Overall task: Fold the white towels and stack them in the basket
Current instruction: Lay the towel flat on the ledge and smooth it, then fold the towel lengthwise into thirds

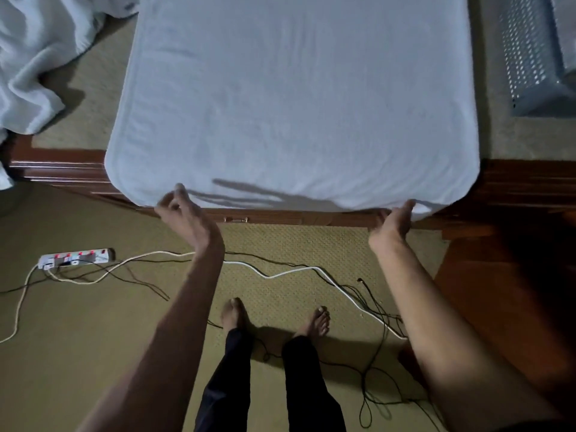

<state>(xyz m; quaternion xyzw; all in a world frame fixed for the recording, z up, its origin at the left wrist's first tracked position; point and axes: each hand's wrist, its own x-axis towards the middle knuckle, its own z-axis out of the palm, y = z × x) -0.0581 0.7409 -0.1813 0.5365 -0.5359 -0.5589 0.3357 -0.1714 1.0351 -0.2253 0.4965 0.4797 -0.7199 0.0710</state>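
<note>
A large white towel (296, 98) lies spread flat over the wooden table (59, 165), its near edge hanging past the table's front. My left hand (182, 216) pinches the towel's near left corner between thumb and fingers. My right hand (394, 221) grips the near right corner, fingers curled under the cloth. A white perforated basket (530, 54) stands at the far right of the table. Several more crumpled white towels (34, 57) lie heaped at the far left.
A power strip (76, 258) with red switches lies on the carpet at the left. White and black cables (280, 272) trail across the floor around my bare feet (274, 319). A dark wooden piece of furniture (505, 275) stands at the right.
</note>
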